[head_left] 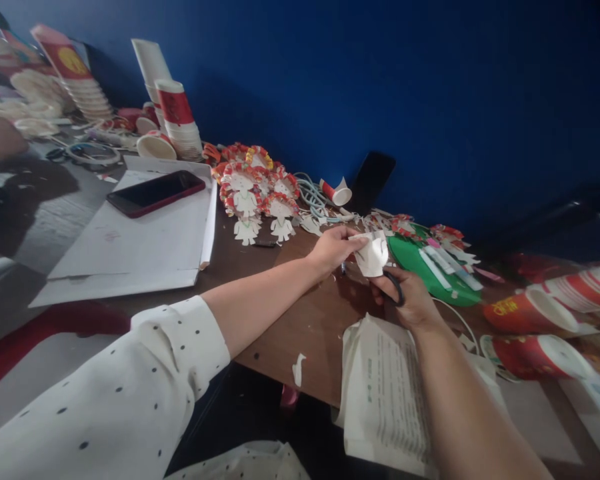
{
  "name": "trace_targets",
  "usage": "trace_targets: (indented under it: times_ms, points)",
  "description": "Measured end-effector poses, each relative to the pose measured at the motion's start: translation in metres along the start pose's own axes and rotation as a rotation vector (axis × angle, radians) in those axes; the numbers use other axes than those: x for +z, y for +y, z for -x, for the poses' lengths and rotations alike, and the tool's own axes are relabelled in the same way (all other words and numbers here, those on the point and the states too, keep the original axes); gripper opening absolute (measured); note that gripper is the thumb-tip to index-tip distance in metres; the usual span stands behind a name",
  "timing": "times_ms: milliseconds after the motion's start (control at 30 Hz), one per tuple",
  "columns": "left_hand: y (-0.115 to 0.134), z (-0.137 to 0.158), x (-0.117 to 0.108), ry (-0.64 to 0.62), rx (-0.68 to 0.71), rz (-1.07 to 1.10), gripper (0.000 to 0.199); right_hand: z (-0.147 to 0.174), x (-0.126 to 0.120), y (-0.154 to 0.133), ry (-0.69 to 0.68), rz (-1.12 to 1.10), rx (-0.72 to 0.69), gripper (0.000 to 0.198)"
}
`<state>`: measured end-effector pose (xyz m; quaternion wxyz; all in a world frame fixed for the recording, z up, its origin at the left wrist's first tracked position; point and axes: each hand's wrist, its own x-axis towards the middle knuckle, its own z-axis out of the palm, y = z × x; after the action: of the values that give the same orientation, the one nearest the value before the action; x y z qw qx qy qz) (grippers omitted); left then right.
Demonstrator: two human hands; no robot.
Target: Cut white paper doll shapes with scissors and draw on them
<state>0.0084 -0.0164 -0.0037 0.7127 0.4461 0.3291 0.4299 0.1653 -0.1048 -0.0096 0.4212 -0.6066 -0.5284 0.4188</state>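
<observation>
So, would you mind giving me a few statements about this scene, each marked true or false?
1. The left hand holds a white paper piece. True.
2. The right hand is empty. False: it holds scissors with a black handle.
3. A phone in a red case lies on white sheets. True.
4. The wall behind the table is yellow. False: it is blue.
5. The pile of paper dolls has red trim around the heads. True.
6. Both forearms are covered to the wrist by sleeves. False: both forearms show bare skin.
</observation>
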Motion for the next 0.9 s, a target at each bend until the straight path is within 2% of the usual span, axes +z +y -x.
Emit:
trace_targets:
  times_ms: [467,733,900]
  points:
    - [-0.002,0.002,0.003,0.06,0.02,0.032,0.011,0.003,-0.001,-0.012,-0.104,0.202,-0.055,0.037]
    - [-0.003,0.001,0.003,0.048,-0.017,0.095,0.014,0.005,0.001,-0.019,-0.044,0.213,-0.009,0.04]
    - [-0.006,-0.002,0.002,0.036,-0.06,0.157,0.02,0.005,0.003,-0.018,-0.013,0.167,-0.029,0.041]
